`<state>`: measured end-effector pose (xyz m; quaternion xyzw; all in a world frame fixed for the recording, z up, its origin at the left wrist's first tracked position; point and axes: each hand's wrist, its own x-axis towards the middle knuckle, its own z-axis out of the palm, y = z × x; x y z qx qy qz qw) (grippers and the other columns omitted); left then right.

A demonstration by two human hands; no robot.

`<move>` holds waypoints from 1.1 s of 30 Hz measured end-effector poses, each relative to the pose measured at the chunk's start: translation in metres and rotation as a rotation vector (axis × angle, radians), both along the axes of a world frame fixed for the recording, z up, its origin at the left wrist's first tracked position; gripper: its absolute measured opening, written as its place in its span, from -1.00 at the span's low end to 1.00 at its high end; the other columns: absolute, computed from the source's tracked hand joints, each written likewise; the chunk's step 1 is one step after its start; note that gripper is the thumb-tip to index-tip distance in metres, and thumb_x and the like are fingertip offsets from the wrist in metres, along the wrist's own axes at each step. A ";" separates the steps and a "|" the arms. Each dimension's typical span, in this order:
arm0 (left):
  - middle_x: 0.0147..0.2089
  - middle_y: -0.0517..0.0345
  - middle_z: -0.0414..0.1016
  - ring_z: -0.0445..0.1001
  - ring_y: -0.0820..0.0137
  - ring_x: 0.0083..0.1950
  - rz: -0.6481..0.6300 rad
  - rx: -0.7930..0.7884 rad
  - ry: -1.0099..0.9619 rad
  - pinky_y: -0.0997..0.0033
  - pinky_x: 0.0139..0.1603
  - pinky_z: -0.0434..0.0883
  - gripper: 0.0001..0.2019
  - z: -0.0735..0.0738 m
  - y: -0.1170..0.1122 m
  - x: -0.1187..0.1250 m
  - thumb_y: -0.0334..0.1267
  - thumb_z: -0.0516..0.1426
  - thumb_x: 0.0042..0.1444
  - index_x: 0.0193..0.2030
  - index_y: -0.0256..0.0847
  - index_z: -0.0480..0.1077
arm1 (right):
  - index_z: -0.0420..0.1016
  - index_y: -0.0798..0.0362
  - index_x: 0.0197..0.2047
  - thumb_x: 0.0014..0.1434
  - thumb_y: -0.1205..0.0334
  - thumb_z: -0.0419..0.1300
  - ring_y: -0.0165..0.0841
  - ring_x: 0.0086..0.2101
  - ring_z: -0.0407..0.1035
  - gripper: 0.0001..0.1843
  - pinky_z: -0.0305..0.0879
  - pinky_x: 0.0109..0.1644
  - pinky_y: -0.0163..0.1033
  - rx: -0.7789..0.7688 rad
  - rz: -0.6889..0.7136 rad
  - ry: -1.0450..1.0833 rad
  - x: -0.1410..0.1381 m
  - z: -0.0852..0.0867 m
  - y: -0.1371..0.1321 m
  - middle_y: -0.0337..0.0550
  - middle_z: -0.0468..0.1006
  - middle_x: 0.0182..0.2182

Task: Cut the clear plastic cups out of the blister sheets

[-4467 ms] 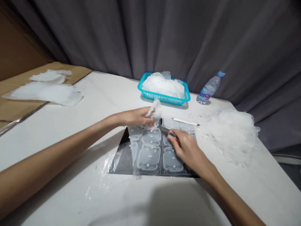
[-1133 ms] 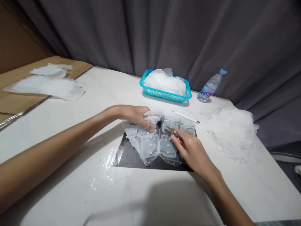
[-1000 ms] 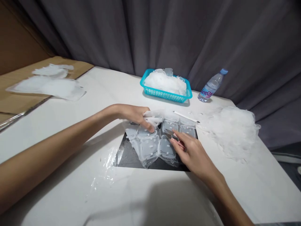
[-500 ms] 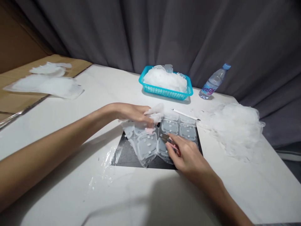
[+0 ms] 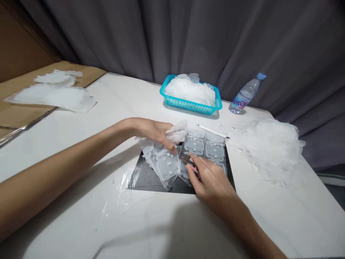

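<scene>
Here's the translucent sheet of rounded-square shapes (image 5: 167, 163), lying partly over the black mat (image 5: 147, 180), its near left part skewed, and the left hand (image 5: 157, 131) has thumb and fingers closed on a crumpled translucent bunch (image 5: 178, 132) at its far side. In comes the right hand (image 5: 211, 176), fingers wrapped snugly round a metal-tipped tool (image 5: 184, 157), its tips by the left thumb; beyond sit a white pen (image 5: 211, 131), the heaped turquoise basket (image 5: 188, 105) and a tilted-looking bottle (image 5: 245, 94).

At centre frame, my left hand (image 5: 156, 131) grips the translucent sheet (image 5: 167, 164); my right hand (image 5: 211, 178) holds a metal-tipped tool (image 5: 184, 158).
</scene>
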<state>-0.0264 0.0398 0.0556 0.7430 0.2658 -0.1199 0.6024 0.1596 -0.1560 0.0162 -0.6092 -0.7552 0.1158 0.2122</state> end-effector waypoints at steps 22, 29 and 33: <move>-0.22 0.13 0.64 0.58 0.25 -0.22 -0.018 -0.021 -0.012 0.44 -0.26 0.51 -0.62 0.011 0.001 -0.002 -0.13 0.47 -0.11 -0.19 -0.22 0.52 | 0.40 0.18 0.29 0.52 0.22 0.03 -0.23 -0.22 0.65 -0.62 0.40 -0.36 -0.26 -0.111 -0.158 -0.483 -0.039 0.013 0.009 0.00 0.72 -0.23; -0.20 0.15 0.66 0.60 0.24 -0.19 0.009 0.004 0.015 0.44 -0.24 0.52 -0.55 0.009 0.000 -0.002 -0.07 0.47 -0.13 -0.15 -0.21 0.51 | 0.46 0.18 0.18 0.51 0.23 0.08 -0.27 -0.36 0.63 -0.70 0.33 -0.39 -0.27 -0.133 -0.202 -0.524 -0.048 0.016 0.012 -0.06 0.68 -0.38; -0.24 0.14 0.64 0.59 0.26 -0.22 0.013 0.001 0.026 0.46 -0.26 0.52 -0.54 0.007 0.001 -0.003 -0.04 0.48 -0.16 -0.19 -0.24 0.50 | 0.47 0.18 0.17 0.49 0.26 0.09 -0.26 -0.37 0.61 -0.72 0.35 -0.38 -0.25 -0.113 -0.203 -0.515 -0.049 0.013 0.010 -0.06 0.67 -0.40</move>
